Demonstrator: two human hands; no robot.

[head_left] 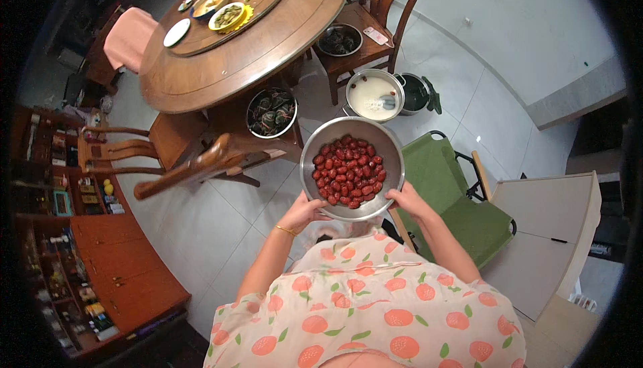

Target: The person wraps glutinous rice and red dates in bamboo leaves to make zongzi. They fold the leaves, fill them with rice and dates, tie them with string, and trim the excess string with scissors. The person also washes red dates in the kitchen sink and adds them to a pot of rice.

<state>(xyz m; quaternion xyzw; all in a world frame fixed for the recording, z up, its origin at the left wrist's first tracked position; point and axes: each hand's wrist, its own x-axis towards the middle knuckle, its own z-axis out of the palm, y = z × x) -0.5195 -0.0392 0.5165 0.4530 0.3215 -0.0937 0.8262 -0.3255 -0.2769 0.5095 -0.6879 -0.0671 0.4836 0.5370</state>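
Basin [274,136] with dark wrapped bundles [271,112] stands at the left, ahead of the left hand [305,212]. This hand grasps the near left edge of a metal bowl [395,167], its fingers partly hidden below. The bowl is in front of the body, between both hands; it is round, so it has no long axis, and red dates [348,170] cover its bottom. Straight beyond it, slightly to the right, is a pot [374,73] with white contents; in this view the bowl's far rim overlaps it. The right hand [407,200], which grasps the bowl's near right edge, seems nearer to this pot.
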